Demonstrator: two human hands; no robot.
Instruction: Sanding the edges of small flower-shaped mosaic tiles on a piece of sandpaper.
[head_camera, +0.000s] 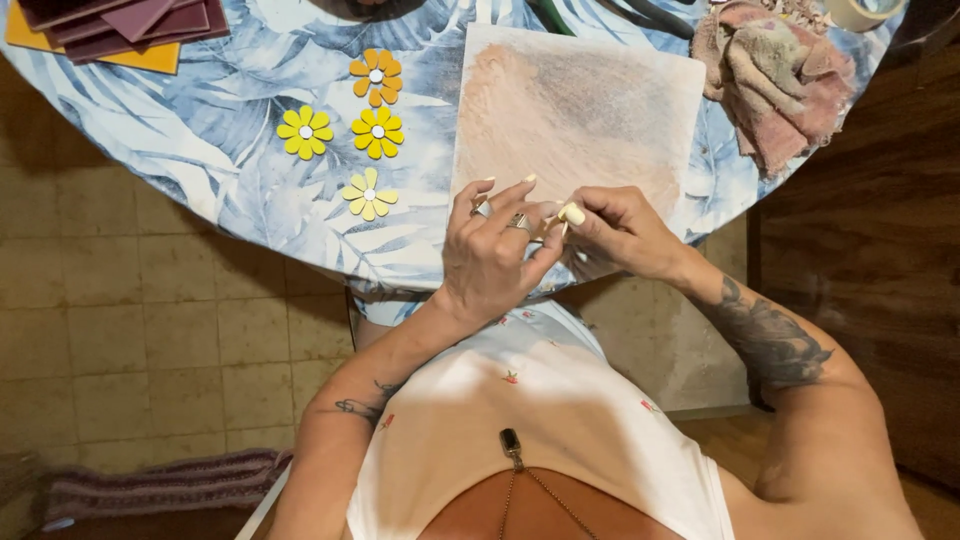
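Both hands meet at the near edge of the desk (200, 150). Left hand (490, 255), rings on two fingers, is curled with fingertips pinched toward the right hand (615, 230), which is closed too, thumb and forefinger nipping a small piece (550, 228). Piece is mostly hidden between the fingers; can't tell its shape or material. It sits just above the lower edge of the board (580, 110), a flat pale square, scuffed pinkish-grey and matte. Round desk, cloth with blue leaf print. Four flat daisy cutouts left of the board: orange flower (375, 76) and three yellow flowers (305, 132), pale centres. Crumpled pink rag (775, 70) at right. Tape roll (860, 12) and maroon sheets (120, 25) cut off by the top edge.
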